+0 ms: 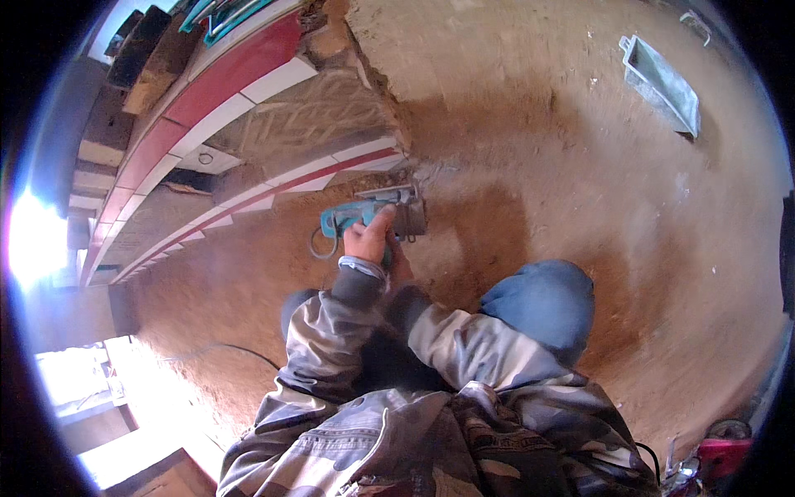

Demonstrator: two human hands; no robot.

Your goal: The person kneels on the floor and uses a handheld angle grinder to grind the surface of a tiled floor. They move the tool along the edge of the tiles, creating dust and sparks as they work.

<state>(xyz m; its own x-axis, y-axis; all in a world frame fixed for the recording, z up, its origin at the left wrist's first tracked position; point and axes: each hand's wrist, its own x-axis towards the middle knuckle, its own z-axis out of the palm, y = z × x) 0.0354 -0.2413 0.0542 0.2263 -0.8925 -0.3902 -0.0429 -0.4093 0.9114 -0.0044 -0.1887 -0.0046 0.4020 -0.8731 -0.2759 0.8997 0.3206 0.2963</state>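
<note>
A teal handheld power cutter with a grey metal guard and base rests low at the foot of a tiled step, its metal end near the step's right corner. My left hand is closed around its body from above. Partly covered by the left wrist, my right hand is at the cutter's rear grip and seems closed on it; most of its fingers are hidden. A thin dark cord loops beside the tool. The blade cannot be made out.
Red and white tiles edge the curved steps at the left. Teal-handled tools lie on top, beside dark blocks. A grey trough stands on the brown dusty floor. Something red is at the lower right.
</note>
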